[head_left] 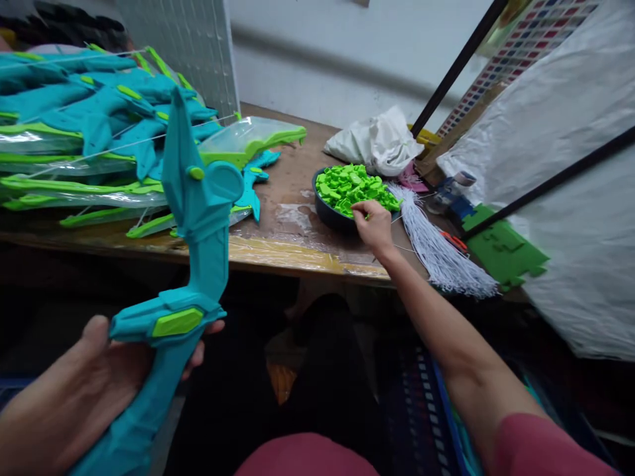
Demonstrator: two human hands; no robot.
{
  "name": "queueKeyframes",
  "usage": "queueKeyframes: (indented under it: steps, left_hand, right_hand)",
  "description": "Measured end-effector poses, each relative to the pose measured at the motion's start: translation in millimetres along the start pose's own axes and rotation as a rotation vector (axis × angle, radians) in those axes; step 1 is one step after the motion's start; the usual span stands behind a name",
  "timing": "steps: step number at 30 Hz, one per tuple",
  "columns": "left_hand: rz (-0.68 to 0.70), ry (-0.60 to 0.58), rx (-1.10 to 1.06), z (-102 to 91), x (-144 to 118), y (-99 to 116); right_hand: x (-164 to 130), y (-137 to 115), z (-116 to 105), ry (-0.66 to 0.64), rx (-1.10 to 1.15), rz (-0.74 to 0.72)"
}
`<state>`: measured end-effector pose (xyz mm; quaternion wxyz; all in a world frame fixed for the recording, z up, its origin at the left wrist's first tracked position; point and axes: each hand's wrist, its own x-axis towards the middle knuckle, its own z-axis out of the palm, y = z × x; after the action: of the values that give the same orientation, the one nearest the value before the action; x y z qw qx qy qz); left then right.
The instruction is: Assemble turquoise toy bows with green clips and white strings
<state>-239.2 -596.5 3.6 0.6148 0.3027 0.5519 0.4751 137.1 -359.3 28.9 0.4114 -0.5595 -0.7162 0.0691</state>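
Two hands divide the work: left hand [84, 390] grips a teal toy bow [186, 264] upright, right hand [374, 225] pinches green clips [354, 185] from their bowl [327, 213].

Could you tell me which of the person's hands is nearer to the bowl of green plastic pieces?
The right hand: its fingers touch the pieces at the near rim of the bowl. The left hand is far off, below the table edge, holding a teal toy bow.
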Motion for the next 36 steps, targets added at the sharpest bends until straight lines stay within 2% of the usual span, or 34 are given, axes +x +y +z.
queueKeyframes:
  steps: [2, 4, 6, 8, 12, 16, 20, 25, 27, 29, 32, 36]
  left_hand:
    - [-0.137, 0.001, -0.037, 1.3, 2.3, 3.7]
    - [-0.203, -0.007, -0.046, 10.3, 5.3, 7.2]
    - [-0.169, -0.012, -0.037, 22.6, 8.9, 8.7]
    - [-0.068, -0.007, -0.004, 32.6, 14.1, 8.1]
    - [0.110, -0.005, 0.154, 38.9, 26.6, 7.4]
    - [0.106, -0.009, 0.175, 43.9, 28.9, 8.9]
    - [0.063, 0.025, 0.159, 53.2, 24.5, 2.4]
    - [0.138, 0.045, 0.118, 55.7, 17.3, -7.7]
    - [0.176, 0.051, 0.085, 56.4, 14.8, -9.8]
    - [0.198, 0.064, 0.051, 59.2, 14.1, -11.8]
    - [0.221, 0.111, 0.022, 67.9, 16.7, -15.9]
    - [0.283, 0.160, 0.047, 83.1, 19.7, -21.5]
  right_hand:
    - [26.9, 17.8, -2.7, 0.014, -0.110, 0.017]
    - [44.7, 27.5, 1.3, -0.006, -0.195, 0.024]
    - [55.8, 32.7, 9.1, -0.033, -0.255, 0.031]
    - [63.7, 36.7, 16.6, -0.064, -0.289, 0.038]
    - [77.5, 46.9, 23.7, -0.124, -0.281, 0.046]
    - [83.6, 55.9, 23.9, -0.140, -0.237, 0.036]
    - [78.8, 56.4, 20.1, -0.086, -0.197, 0.043]
    - [71.3, 44.2, 7.0, 0.003, -0.088, 0.014]
    - [61.6, 30.2, 1.4, 0.071, 0.021, 0.009]
    - [39.7, 6.2, -1.8, 0.124, 0.164, 0.014]
    - [-21.4, -47.8, 1.1, 0.103, 0.486, 0.048]
    - [-120.6, -117.9, 22.2, -0.179, 0.870, 0.207]
